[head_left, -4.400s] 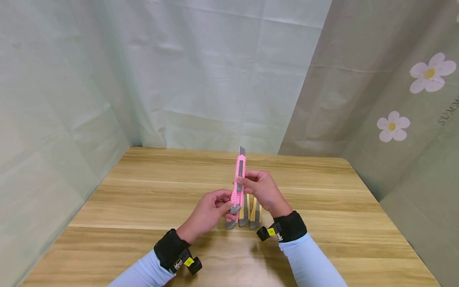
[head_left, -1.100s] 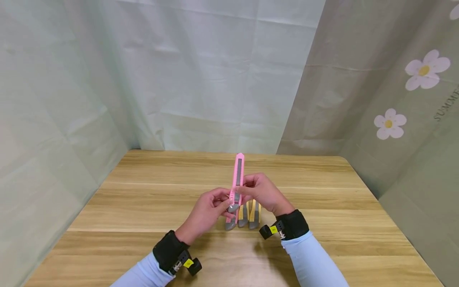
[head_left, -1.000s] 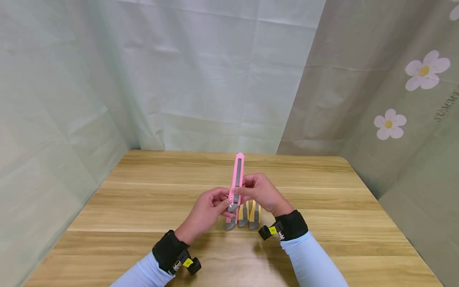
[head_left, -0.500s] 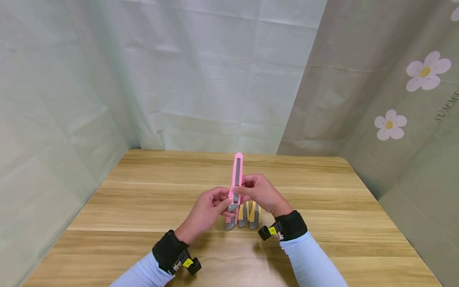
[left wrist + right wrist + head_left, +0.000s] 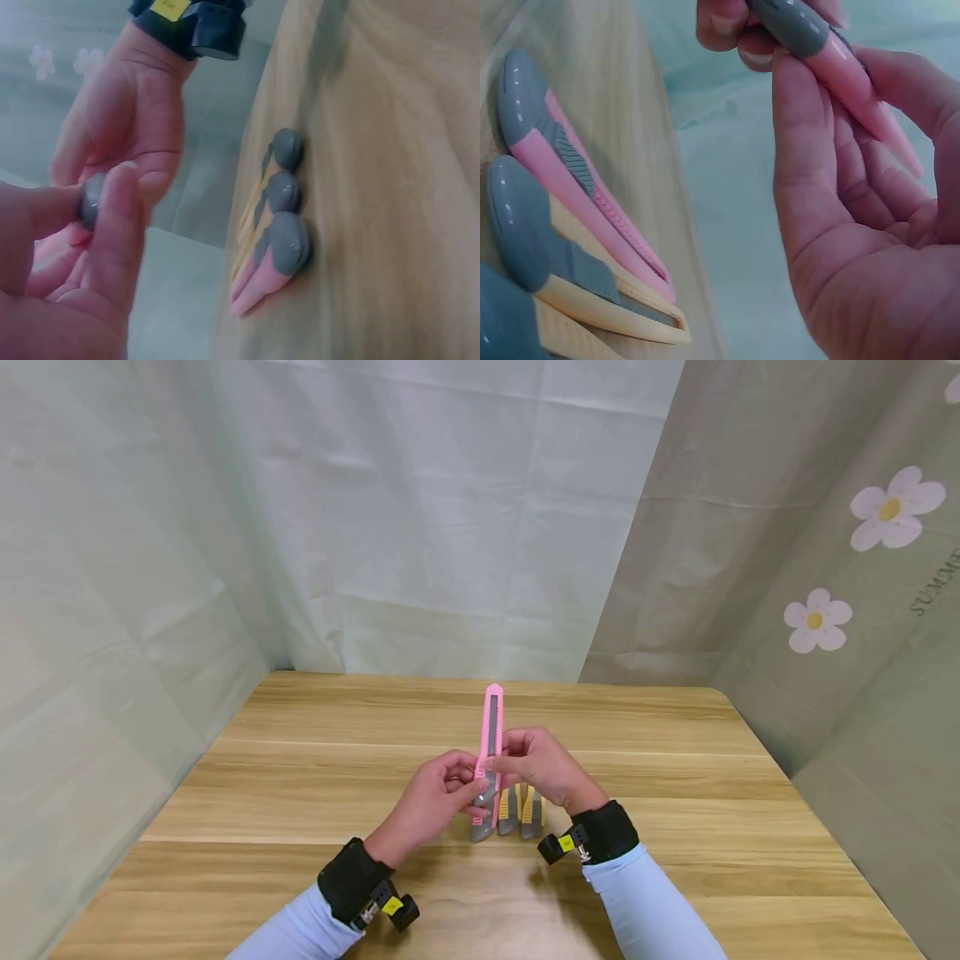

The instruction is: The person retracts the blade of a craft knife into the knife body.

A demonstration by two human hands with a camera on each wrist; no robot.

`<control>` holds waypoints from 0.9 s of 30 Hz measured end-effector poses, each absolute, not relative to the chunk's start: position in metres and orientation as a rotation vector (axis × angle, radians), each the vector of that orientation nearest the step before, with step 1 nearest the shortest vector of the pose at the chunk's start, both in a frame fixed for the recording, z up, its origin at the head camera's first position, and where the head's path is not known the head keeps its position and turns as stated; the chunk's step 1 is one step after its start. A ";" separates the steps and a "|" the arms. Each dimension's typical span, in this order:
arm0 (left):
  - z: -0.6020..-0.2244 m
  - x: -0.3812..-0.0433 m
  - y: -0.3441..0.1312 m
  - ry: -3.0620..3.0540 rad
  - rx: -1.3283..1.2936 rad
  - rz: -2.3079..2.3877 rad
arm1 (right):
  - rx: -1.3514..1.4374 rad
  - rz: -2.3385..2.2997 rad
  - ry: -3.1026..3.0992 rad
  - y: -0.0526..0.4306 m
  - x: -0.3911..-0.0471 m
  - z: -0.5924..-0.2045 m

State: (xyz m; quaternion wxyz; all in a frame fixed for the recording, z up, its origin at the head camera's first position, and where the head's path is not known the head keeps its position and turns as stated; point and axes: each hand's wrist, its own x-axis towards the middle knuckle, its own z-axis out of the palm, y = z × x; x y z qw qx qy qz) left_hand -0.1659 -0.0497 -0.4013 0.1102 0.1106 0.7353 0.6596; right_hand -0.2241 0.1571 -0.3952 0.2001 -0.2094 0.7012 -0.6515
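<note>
Both hands hold a pink utility knife (image 5: 492,718) with a grey butt, raised above the table and tip pointing up and away. My left hand (image 5: 431,800) pinches its grey butt end (image 5: 91,201) between thumb and fingers. Higher up the body, my right hand (image 5: 546,766) grips it, thumb over the slider area. No blade shows past the tip. Below the hands lie a second pink utility knife (image 5: 592,195) and two yellow utility knives, the nearer to it (image 5: 585,277) and the outer one (image 5: 533,816), side by side, partly hidden in the head view.
The wooden table (image 5: 300,760) carries the knives near its middle. Pale curtains (image 5: 420,527) hang behind it and at both sides, with printed white flowers (image 5: 815,621) on the right. Each wrist wears a black strap with a small camera (image 5: 405,912).
Over four seconds ago a blade stuck out of the held knife's tip; it has since gone inside as the right thumb moved down the body. Lately the knife has shifted slightly left and down.
</note>
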 end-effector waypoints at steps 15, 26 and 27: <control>-0.418 -0.164 -0.078 2.464 0.330 1.561 | -0.308 -1.786 1.891 0.133 -0.259 -0.393; -0.428 -0.165 -0.084 2.649 0.388 1.306 | -0.255 -1.741 1.912 0.118 -0.276 -0.404; -0.429 -0.165 -0.085 2.662 0.410 1.284 | -0.253 -1.742 1.914 0.117 -0.278 -0.404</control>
